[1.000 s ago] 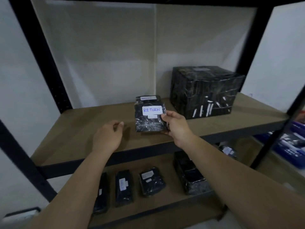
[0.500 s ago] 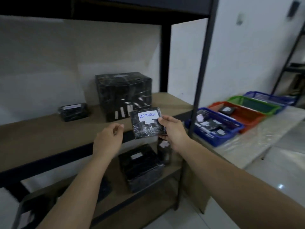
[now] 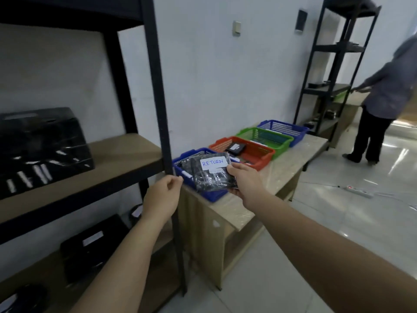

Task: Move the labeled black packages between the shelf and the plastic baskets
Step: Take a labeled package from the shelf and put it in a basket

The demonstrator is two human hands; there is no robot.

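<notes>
Two bare hands in view, both forearms reaching forward from the bottom edge. Right hand (image 3: 244, 185): fingers and thumb curled round the right edge of a flat black plastic-wrapped package (image 3: 211, 173), thumb on its front face just below the white label reading "RETURN" (image 3: 213, 163). Package held upright, label facing the camera, off any surface, in front of the nearest blue plastic basket (image 3: 208, 195). Left hand (image 3: 162, 199): holds nothing, fingers loosely curled, thumb tip meeting forefinger; it sits just left of the package, apart from it, in front of the black metal shelf post (image 3: 161, 123). Left wrist straight, back of hand up.

Beyond the right hand, on a light wooden table (image 3: 239, 213): red basket (image 3: 259, 154) with a small black package (image 3: 235, 148) inside, then green basket (image 3: 268, 137), then a second blue basket (image 3: 285, 129), all in a row. Left of the left hand: wooden shelf board (image 3: 117, 159) carrying a large black wrapped box (image 3: 40, 145); lower shelf holds another black labelled package (image 3: 92, 245). Far right, a second person (image 3: 383, 98) stands by another black shelf rack (image 3: 334, 64), blurred.
</notes>
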